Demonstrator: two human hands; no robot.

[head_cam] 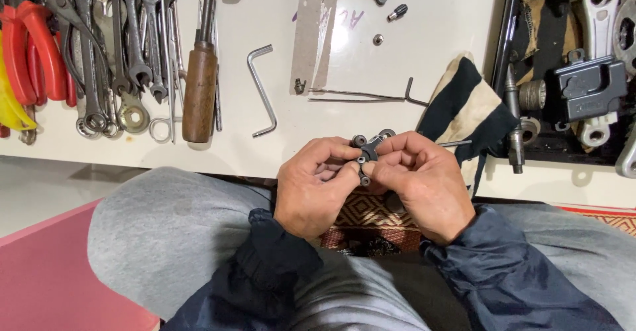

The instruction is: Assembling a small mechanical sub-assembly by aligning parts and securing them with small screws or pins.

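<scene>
Hands (368,182) half-hiding small black bracket (370,148)

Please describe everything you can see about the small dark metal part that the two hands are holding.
The small dark metal part is a flat, dark grey bracket with several arms, each ending in a round eyelet or roller. It looks like steel, worn and dull. It is held above the person's lap, at the near edge of the white board. The left hand pinches its lower end with the fingertips, and the right hand grips its right side. The fingers hide part of it.
</scene>
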